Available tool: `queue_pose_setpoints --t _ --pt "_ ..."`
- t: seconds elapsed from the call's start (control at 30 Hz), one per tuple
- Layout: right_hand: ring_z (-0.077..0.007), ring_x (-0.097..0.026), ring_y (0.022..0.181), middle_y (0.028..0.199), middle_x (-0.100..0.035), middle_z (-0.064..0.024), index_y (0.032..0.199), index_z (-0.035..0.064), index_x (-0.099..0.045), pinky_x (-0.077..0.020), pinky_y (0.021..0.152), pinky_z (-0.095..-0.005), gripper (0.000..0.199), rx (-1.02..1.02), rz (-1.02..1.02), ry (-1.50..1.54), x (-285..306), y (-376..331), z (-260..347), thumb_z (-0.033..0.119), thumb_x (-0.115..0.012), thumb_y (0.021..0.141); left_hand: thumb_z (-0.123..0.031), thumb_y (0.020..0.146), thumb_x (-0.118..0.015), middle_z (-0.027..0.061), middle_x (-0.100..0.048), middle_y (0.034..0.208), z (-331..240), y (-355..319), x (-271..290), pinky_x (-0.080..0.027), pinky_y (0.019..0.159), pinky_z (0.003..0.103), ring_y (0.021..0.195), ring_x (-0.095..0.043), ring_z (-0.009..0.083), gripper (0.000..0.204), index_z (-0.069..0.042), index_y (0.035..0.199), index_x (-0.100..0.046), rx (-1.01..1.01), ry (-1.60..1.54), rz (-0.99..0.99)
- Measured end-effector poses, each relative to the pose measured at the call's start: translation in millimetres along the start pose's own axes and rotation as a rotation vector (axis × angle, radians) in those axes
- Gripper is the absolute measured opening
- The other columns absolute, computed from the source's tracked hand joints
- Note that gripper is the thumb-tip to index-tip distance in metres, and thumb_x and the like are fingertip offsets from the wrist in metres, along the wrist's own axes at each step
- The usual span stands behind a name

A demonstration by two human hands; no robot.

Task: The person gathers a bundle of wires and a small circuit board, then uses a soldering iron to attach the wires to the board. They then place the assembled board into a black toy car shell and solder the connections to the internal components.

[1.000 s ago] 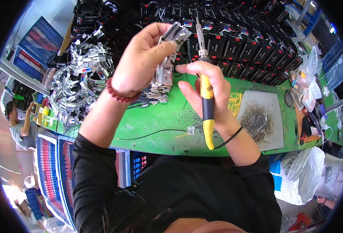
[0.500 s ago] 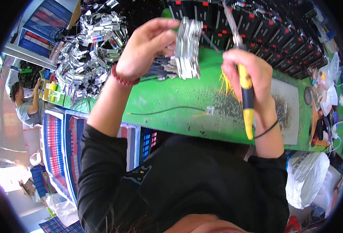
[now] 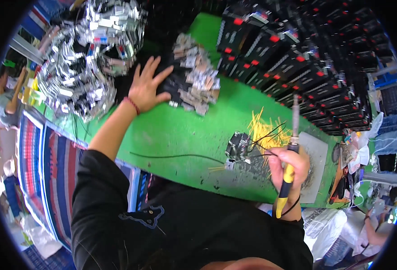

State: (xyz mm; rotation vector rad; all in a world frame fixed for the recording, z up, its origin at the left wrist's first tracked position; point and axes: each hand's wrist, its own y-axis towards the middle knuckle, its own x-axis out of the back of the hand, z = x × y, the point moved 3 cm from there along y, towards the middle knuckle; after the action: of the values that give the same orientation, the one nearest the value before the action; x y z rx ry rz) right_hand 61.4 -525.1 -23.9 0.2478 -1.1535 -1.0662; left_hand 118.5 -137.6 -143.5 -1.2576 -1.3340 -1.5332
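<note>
My left hand (image 3: 149, 86) lies with fingers spread beside a bunch of black wires (image 3: 169, 74) that end in a heap of small flat silvery parts (image 3: 202, 81). Closed around a yellow and black soldering iron (image 3: 287, 176), my right hand (image 3: 297, 164) holds it with the metal tip (image 3: 295, 105) pointing up and away from me. Thin black leads run close to that hand; whether its fingers grip them, I cannot tell. To its left is a small black and silver part (image 3: 238, 146). A loose black wire (image 3: 176, 155) stretches leftward from a little pale square piece (image 3: 229, 164).
Many silvery parts form a big pile (image 3: 79, 72) at the left of the green table (image 3: 162, 135). Stacked black boxes (image 3: 293, 58) with red marks fill the far right. Yellow strands (image 3: 270, 128) and a grey mat (image 3: 313, 166) are near my right hand. Other people are at both sides.
My left hand has gone from the silvery stack to the wires on its left, fingers now spread. The right hand and iron are lower in view. A black and silver part now shows mid-table.
</note>
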Motion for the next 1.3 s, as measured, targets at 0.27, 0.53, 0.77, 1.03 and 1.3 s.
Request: queue_pose_setpoints --t 0.27,0.53,0.77,1.03,1.3 --pt "-0.0215 -0.064 0.068 0.079 -0.064 -0.0128 0.107 0.0053 -0.051 -0.0526 0.064 -0.0301 0.026 -0.092 0.055 -0.061 -20.4 15.0 -0.9 0.008 -0.067 0.087 -0.057 0.078 -0.063 0.0125 -0.021 0.154 24.3 29.6 -22.7 -0.016 0.112 0.058 0.144 -0.014 0.0312 0.08 -0.034 0.146 -0.029 -0.043 0.055 0.008" --pt "-0.0188 -0.061 0.058 0.075 -0.065 -0.0058 0.102 0.008 -0.063 -0.0472 0.054 -0.0289 0.032 -0.077 -0.174 0.114 -35.4 13.0 -3.8 -0.004 -0.072 0.074 -0.044 0.085 -0.066 0.0204 -0.054 0.128 -59.3 -2.6 36.5 -0.041 0.099 0.042 0.112 -0.056 0.0301 0.076 -0.002 0.141 -0.036 0.139 -0.656 -0.152" --pt "-0.0158 -0.055 0.05 0.056 -0.051 0.0032 0.102 0.0166 -0.066 -0.0413 0.046 -0.0297 0.032 0.172 0.018 -0.087 -39.6 16.6 18.6 0.008 -0.063 0.072 -0.023 0.094 -0.059 0.0194 -0.057 0.12 -170.0 -29.0 73.7 -0.055 0.074 0.035 0.094 -0.064 0.0245 0.068 -0.002 0.146 -0.02 0.629 -2.224 0.463" --pt "-0.0134 -0.058 0.052 0.059 -0.055 0.0009 0.099 0.0121 -0.065 -0.0421 0.047 -0.026 0.028 -0.104 0.054 0.074 -13.4 -27.6 0.9 -0.002 -0.066 0.075 0.002 0.077 -0.066 0.0015 -0.06 0.077 -133.2 -28.4 62.6 -0.048 0.06 0.023 0.066 -0.055 0.0068 0.042 -0.002 0.117 -0.054 0.233 -1.107 -0.108" --pt "-0.0195 -0.06 0.057 0.063 -0.058 -0.0003 0.102 0.015 -0.062 -0.0438 0.052 -0.031 0.03 -0.355 0.046 -0.21 -35.3 -63.1 -23.9 0.004 -0.06 0.075 -0.019 0.073 -0.07 0.007 -0.066 0.078 -93.9 -54.5 28.0 -0.05 0.061 0.034 0.064 -0.063 0.0223 0.037 -0.005 0.106 -0.061 0.457 -0.355 0.069"
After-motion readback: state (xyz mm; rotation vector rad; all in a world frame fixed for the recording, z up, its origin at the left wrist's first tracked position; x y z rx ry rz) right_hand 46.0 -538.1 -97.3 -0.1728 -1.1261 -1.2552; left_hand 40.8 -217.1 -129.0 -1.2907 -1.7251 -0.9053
